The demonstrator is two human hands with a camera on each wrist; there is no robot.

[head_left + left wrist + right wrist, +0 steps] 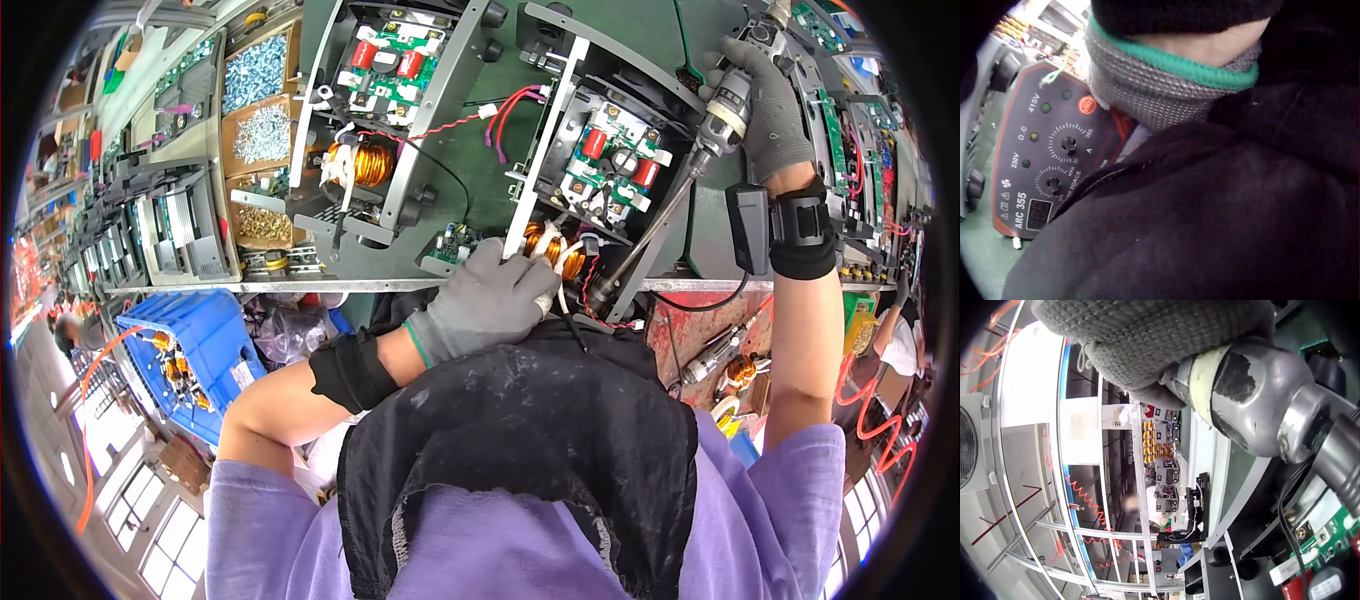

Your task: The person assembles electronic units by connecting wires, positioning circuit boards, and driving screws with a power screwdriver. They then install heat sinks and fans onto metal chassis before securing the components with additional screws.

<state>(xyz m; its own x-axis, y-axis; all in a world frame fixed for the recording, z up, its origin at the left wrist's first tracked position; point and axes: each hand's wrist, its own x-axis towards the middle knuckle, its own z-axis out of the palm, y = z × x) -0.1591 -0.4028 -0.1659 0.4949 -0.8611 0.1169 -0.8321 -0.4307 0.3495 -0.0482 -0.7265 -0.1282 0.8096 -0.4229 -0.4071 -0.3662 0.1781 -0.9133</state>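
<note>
My gloved right hand (770, 105) grips a worn metal power screwdriver (724, 115), also large in the right wrist view (1260, 394). Its long shaft (655, 225) slants down into the front right corner of an open grey welder chassis (625, 75). Inside lies a green circuit board (610, 165) with red cylindrical parts. At the chassis front, my gloved left hand (490, 300) has its fingers at a copper-wound coil (570, 262) and its white lead; I cannot tell whether they pinch it. The left wrist view shows a black ARC 355 panel (1054, 150) beside the glove (1154, 87).
Another open chassis (410, 180) with a board and coil stands to the left. Beyond it are bins of screws (255, 75). A blue crate (195, 350) with coils sits below the bench edge (380, 285). At lower right lie another power tool (715, 355) and a coil (742, 372).
</note>
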